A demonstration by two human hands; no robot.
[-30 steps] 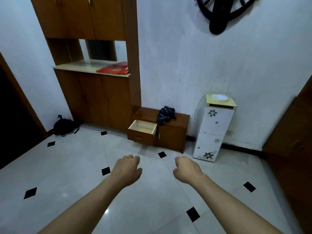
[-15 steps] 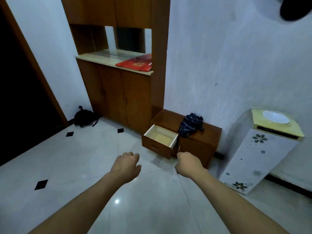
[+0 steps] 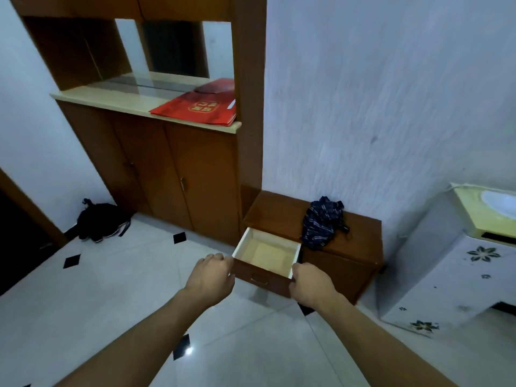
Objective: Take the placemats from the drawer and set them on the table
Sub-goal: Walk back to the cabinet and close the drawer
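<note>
Both arms reach out over the tiled floor (image 3: 117, 297). The left hand (image 3: 212, 277) is loosely curled, holding nothing, at the drawer's (image 3: 265, 263) near-left corner. The right hand (image 3: 310, 286), also curled and empty, sits at the near-right corner; actual contact can't be told. The drawer stands pulled open from the low cabinet (image 3: 343, 263), its pale inside showing bare, no placemats visible. Farther, a dark cloth (image 3: 322, 222) lies on top. Far left, a red bag (image 3: 198, 108) rests on the counter (image 3: 111, 97).
</note>
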